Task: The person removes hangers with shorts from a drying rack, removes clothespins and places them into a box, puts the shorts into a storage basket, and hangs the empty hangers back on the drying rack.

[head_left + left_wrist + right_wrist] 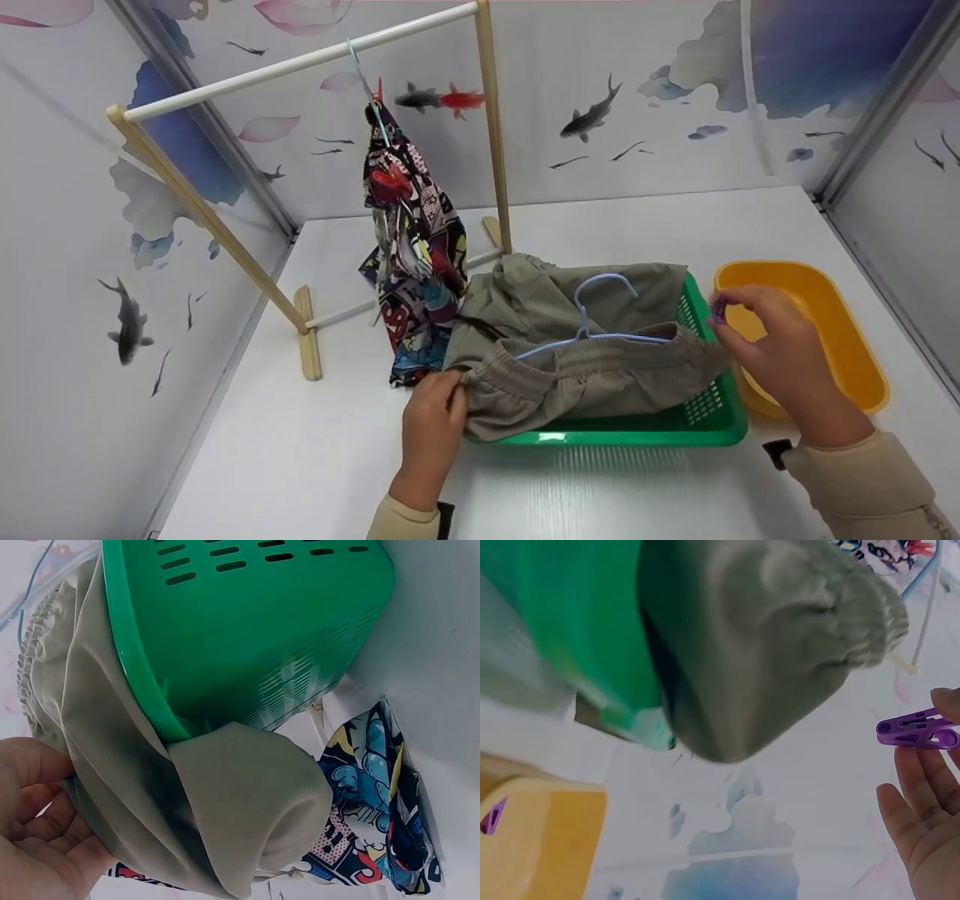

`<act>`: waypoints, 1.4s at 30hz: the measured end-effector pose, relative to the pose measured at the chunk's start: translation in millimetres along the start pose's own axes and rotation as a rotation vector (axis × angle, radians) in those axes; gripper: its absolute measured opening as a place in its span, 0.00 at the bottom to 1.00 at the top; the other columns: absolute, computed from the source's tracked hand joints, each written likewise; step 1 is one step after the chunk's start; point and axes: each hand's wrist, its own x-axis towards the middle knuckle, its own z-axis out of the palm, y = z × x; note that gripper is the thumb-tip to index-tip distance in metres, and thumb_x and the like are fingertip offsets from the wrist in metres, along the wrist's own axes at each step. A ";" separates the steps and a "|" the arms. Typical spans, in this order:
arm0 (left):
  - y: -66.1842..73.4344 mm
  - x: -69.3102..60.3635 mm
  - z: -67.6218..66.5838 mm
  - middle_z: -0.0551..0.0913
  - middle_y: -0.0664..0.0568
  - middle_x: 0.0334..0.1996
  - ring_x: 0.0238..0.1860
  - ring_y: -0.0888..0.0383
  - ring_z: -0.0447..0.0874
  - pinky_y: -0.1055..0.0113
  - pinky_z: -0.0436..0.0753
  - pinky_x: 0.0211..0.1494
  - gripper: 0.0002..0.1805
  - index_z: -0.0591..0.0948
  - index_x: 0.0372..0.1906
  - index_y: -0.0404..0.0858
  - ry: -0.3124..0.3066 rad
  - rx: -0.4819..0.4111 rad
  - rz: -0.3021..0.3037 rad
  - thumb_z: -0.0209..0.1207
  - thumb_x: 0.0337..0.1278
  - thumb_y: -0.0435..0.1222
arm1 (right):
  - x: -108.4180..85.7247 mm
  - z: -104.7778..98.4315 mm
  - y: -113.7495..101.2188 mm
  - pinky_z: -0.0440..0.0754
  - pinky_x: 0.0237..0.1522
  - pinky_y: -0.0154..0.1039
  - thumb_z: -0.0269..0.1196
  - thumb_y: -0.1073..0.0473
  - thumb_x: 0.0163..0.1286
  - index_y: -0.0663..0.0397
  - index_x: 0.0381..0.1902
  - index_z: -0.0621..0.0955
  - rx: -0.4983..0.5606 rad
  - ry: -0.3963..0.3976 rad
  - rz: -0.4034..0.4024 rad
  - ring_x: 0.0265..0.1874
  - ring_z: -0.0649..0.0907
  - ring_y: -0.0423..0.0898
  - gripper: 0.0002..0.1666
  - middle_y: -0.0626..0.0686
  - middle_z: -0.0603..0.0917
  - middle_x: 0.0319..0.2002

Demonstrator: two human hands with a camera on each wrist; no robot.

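Observation:
Grey-green trousers with an elastic waistband lie over a green basket, a light blue hanger sitting inside the waistband. My left hand pinches the trousers at the waistband's left end; the left wrist view shows its thumb and fingers on the cloth. Between thumb and fingertips, my right hand holds a purple clothespin, right of the waistband's right end. In the right wrist view the clothespin is apart from the cloth.
A wooden rack with a white bar stands at the back left, a patterned garment hanging from it on a hanger. The yellow tray is right of the basket, and another purple clothespin shows in it. Printed walls surround the white table.

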 end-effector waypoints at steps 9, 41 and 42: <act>0.4 -0.2 -0.7 0.83 0.48 0.33 0.36 0.55 0.83 0.63 0.84 0.38 0.06 0.85 0.36 0.33 -0.007 0.010 -0.010 0.63 0.52 0.23 | 15.4 -3.0 42.0 0.73 0.61 0.39 0.64 0.68 0.65 0.69 0.52 0.75 -0.039 -0.187 0.236 0.50 0.74 0.64 0.19 0.67 0.77 0.47; 2.0 -0.6 -1.6 0.84 0.48 0.33 0.37 0.54 0.83 0.62 0.84 0.39 0.06 0.85 0.36 0.33 -0.027 0.010 -0.024 0.63 0.53 0.24 | 43.5 10.7 131.0 0.68 0.58 0.68 0.56 0.63 0.72 0.76 0.59 0.67 -0.099 -0.573 0.518 0.50 0.70 0.68 0.25 0.72 0.72 0.51; 2.2 -0.6 -1.7 0.84 0.48 0.33 0.37 0.54 0.83 0.62 0.84 0.40 0.06 0.85 0.36 0.33 -0.029 0.011 -0.027 0.63 0.53 0.24 | 43.4 11.4 133.0 0.67 0.58 0.68 0.56 0.63 0.72 0.76 0.60 0.66 -0.098 -0.583 0.525 0.50 0.70 0.69 0.25 0.73 0.71 0.52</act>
